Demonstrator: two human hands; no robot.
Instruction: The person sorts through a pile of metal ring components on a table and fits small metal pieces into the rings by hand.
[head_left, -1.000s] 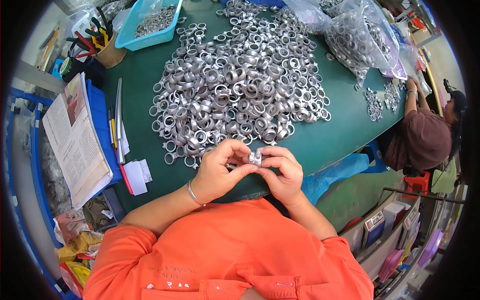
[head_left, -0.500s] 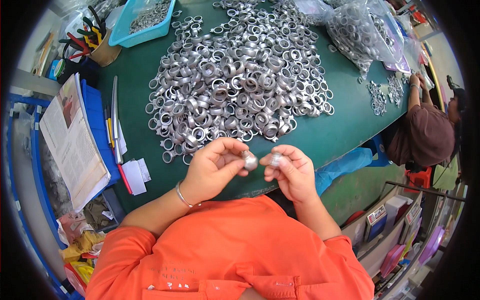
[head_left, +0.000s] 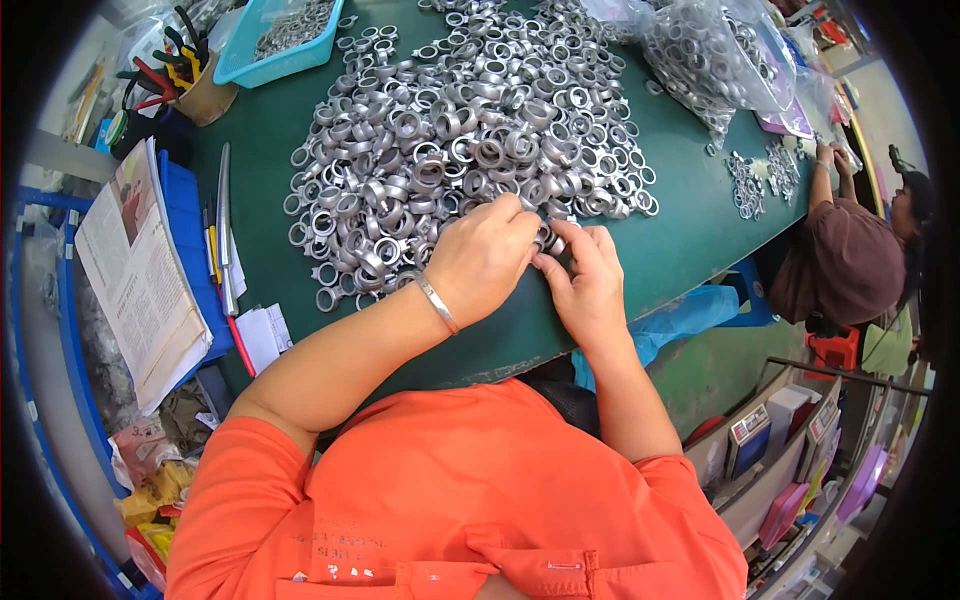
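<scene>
Green table top [head_left: 690, 240] carries a broad heap of silver metal rings [head_left: 460, 130], the landmark here. Left hand [head_left: 483, 258] and right hand [head_left: 588, 280] meet at the heap's near edge, fingertips pinching small silver ring pieces [head_left: 548, 238] between them, just beside the pile. Both hands lie equally close; the heap extends directly away from them. The pieces' long axis cannot be determined. A clear bag of rings [head_left: 715, 60] sits right of the heap.
</scene>
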